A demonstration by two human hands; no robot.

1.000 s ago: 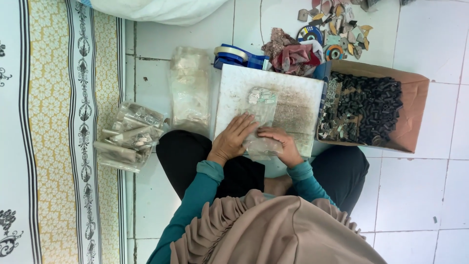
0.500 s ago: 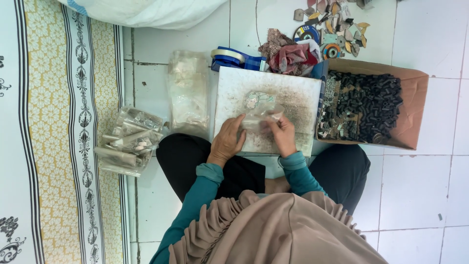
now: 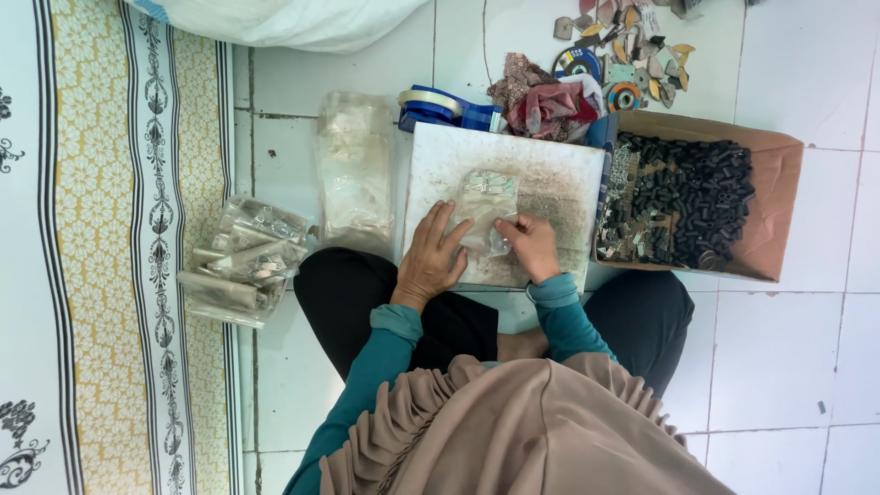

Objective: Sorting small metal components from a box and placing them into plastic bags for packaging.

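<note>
A small clear plastic bag (image 3: 486, 203) holding small metal parts lies flat on a stained white board (image 3: 559, 183) over my lap. My left hand (image 3: 431, 258) rests palm down on the board, its fingers pressing the bag's left edge. My right hand (image 3: 530, 244) pinches the bag's lower right corner with fingertips together. Both sleeves are teal.
A brown cardboard box (image 3: 775, 206) of black cylinders and metal pieces sits right of the board. A stack of empty clear bags (image 3: 353, 174) and a pile of filled bags (image 3: 240, 261) lie left. A blue tape dispenser (image 3: 445, 108), rags (image 3: 545, 101) and scraps sit behind. A patterned mat (image 3: 110, 247) lies far left.
Both hands and the bag have shifted up the board from its near edge toward the middle. The bag now lies flatter under my fingers.
</note>
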